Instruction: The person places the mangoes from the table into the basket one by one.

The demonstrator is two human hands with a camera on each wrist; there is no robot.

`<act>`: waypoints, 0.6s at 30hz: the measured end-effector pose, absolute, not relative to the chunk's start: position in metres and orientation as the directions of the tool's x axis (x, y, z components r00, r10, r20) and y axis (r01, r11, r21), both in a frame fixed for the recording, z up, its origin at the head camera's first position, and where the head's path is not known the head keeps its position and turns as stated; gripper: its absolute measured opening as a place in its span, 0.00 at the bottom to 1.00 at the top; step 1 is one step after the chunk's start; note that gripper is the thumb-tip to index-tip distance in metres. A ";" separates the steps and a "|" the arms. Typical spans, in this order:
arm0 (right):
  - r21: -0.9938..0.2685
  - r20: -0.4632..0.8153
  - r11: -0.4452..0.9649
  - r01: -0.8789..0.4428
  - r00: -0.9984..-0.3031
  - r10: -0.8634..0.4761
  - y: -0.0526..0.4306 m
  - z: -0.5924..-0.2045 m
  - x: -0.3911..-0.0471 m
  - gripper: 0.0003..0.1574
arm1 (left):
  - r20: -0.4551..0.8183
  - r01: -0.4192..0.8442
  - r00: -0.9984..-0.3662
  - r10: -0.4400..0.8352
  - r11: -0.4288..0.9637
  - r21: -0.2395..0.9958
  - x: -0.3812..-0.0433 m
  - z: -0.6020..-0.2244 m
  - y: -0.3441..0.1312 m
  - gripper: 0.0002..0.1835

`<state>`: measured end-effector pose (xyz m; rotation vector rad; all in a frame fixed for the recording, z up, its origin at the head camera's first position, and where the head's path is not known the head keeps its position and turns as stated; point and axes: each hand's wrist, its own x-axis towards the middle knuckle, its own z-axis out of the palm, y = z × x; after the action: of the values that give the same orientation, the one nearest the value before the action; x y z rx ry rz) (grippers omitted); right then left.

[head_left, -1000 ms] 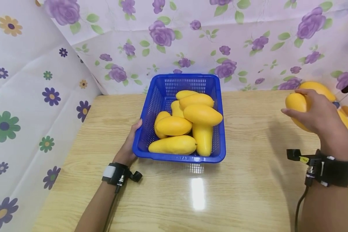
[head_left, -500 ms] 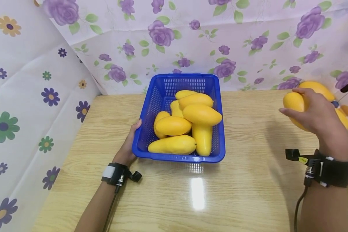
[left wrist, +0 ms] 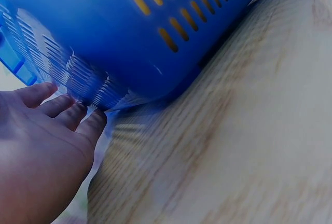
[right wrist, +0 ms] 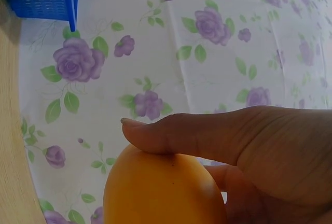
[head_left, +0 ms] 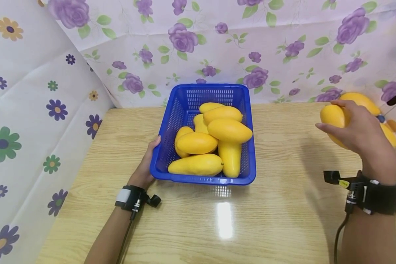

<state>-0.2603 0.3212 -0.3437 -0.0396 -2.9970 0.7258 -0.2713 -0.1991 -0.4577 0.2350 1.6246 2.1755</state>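
Observation:
In the head view, a blue plastic basket (head_left: 202, 179) with slotted walls stands on the table, holding several yellow mangoes (head_left: 229, 131) and longer yellow fruits (head_left: 196, 165). My left hand (head_left: 144, 167) holds the basket by its left side, the thumb at the rim. Seen from the left wrist, the fingers (left wrist: 65, 105) lie against the slotted wall. Far to the right, my right hand (head_left: 364, 130) grips a yellow mango (head_left: 332, 116) between thumb and fingers. The right wrist view shows the thumb pressing on that mango (right wrist: 163, 193); its lower part is cut off.
Behind the right hand, a yellow fruit (head_left: 361, 101) lies near the back wall, and another yellow fruit (head_left: 390, 135) shows beside the wrist. Flowered cloth (head_left: 217, 47) lines the back and sides. A wooden table (head_left: 277, 205) spreads under everything.
The right hand has shifted slightly left with the mango in it. My left hand and the basket keep their places.

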 end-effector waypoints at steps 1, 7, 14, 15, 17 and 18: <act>-0.457 0.051 0.890 0.010 -0.998 0.038 0.321 -0.344 -0.260 0.57 | -0.110 -0.224 -0.901 0.420 -0.233 0.946 -0.271 -0.458 -0.199 0.35; -0.456 0.058 0.890 0.001 -0.998 0.031 0.319 -0.343 -0.260 0.57 | -0.112 -0.220 -0.902 0.416 -0.223 0.950 -0.271 -0.457 -0.199 0.35; -0.456 0.061 0.890 -0.004 -0.998 0.027 0.315 -0.340 -0.258 0.57 | -0.111 -0.214 -0.904 0.412 -0.214 0.953 -0.270 -0.456 -0.198 0.35; -0.458 0.059 0.889 -0.003 -0.998 0.027 0.315 -0.340 -0.258 0.56 | -0.114 -0.216 -0.904 0.411 -0.211 0.953 -0.270 -0.456 -0.198 0.35; -0.457 0.063 0.889 -0.007 -0.998 0.024 0.314 -0.339 -0.257 0.56 | -0.118 -0.220 -0.905 0.409 -0.211 0.952 -0.270 -0.455 -0.198 0.35; -0.457 0.064 0.889 -0.010 -0.998 0.022 0.314 -0.339 -0.257 0.56 | -0.119 -0.220 -0.905 0.409 -0.210 0.953 -0.270 -0.455 -0.198 0.35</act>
<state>-0.2574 0.3139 -0.3388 -0.0092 -2.9880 0.7237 -0.2699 -0.1981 -0.4548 0.2217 1.6591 2.1596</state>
